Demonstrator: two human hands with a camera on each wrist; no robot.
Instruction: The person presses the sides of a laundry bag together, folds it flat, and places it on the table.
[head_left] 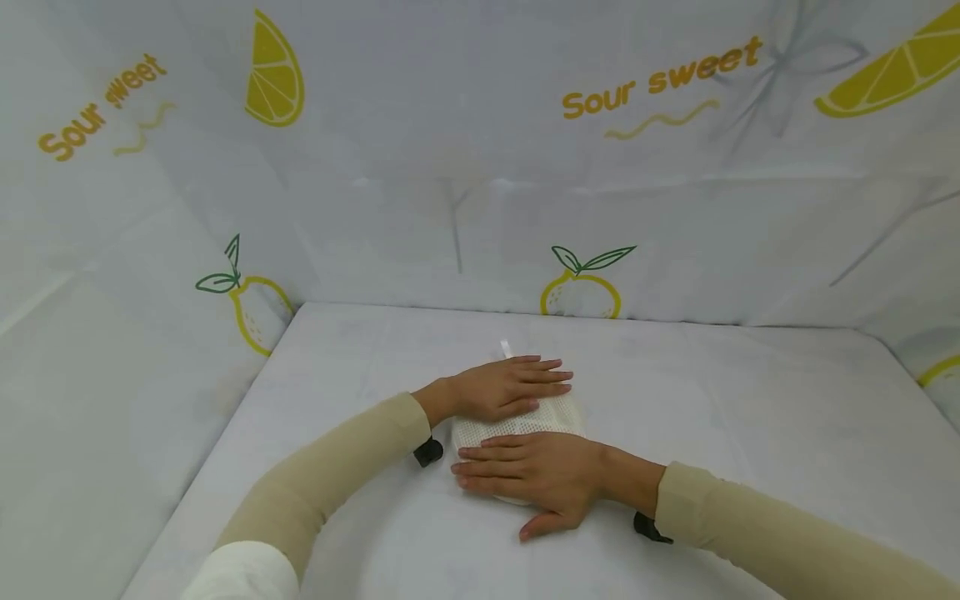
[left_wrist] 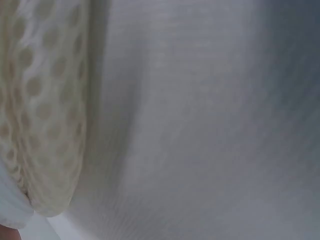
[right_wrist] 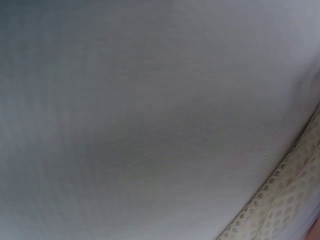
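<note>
A cream-white piece of holed mesh cloth (head_left: 557, 414), roundish and pad-like, lies on the white-covered table. A small white tab (head_left: 506, 347) sticks out at its far edge. My left hand (head_left: 504, 389) rests flat across the far part with straight fingers pointing right. Across the near part lies my right hand (head_left: 536, 471), fingers straight and pointing left, thumb spread toward me. Much of the mesh is hidden under both hands. Its holed edge (left_wrist: 52, 110) shows large in the left wrist view, and a corner of the mesh (right_wrist: 280, 205) appears in the right wrist view.
The tabletop (head_left: 750, 417) has a white cloth over it. Behind and at the left hangs a white curtain (head_left: 420, 125) printed with lemons and lettering. Dark wrist camera pieces (head_left: 429, 452) sit under both wrists, close to the table.
</note>
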